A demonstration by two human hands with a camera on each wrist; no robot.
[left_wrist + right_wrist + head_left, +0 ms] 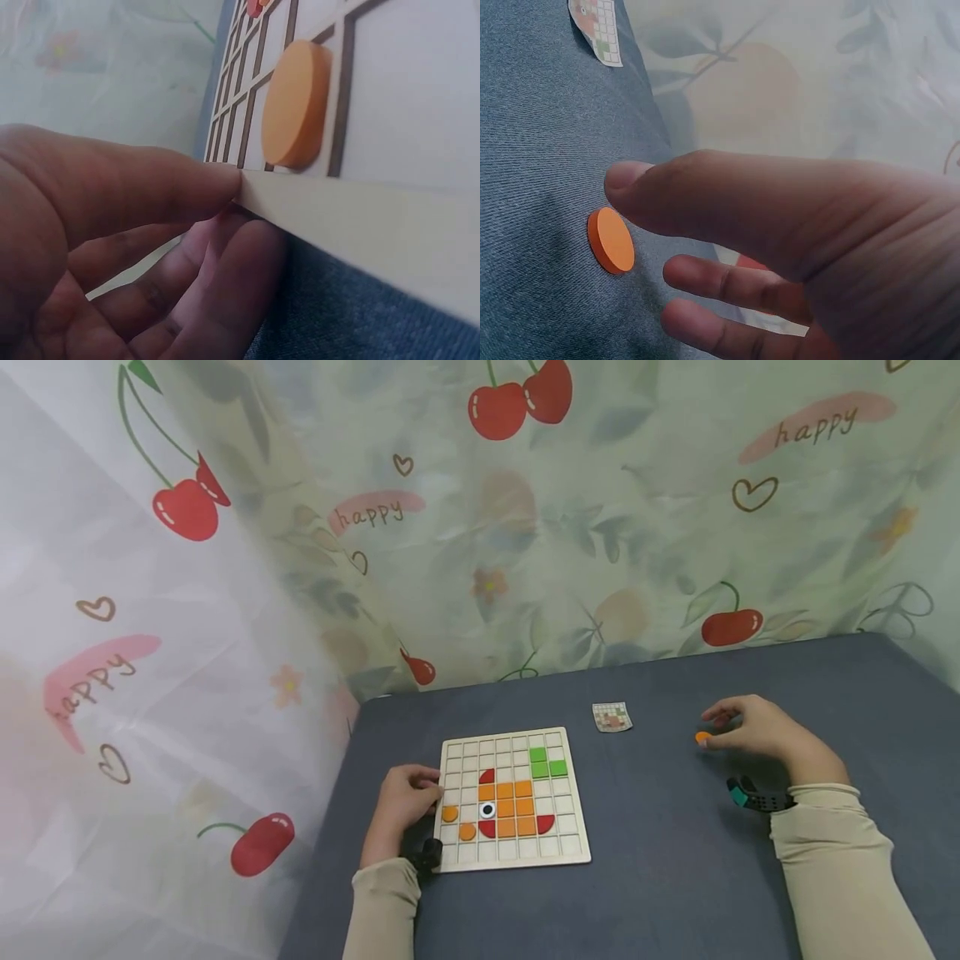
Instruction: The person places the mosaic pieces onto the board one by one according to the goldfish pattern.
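My left hand (405,797) is at the left edge of a wooden grid board (570,843), its thumb and finger pinching the rim in the left wrist view. On the board sit several orange squares (506,807), red quarter-round pieces (545,823), green squares (540,769) and a white eye piece (487,810). Two orange discs lie in its left cells, one of them a near disc (296,105) close to the left fingers. Far to the right, my right hand (772,739) hovers with fingers apart over another orange disc (613,240), which lies on the cloth beside the thumb tip.
A small pattern card (612,717) printed with a coloured grid lies behind the board, to its right. Dark blue-grey cloth covers the table (637,877). A printed curtain (450,568) hangs along the back and left sides.
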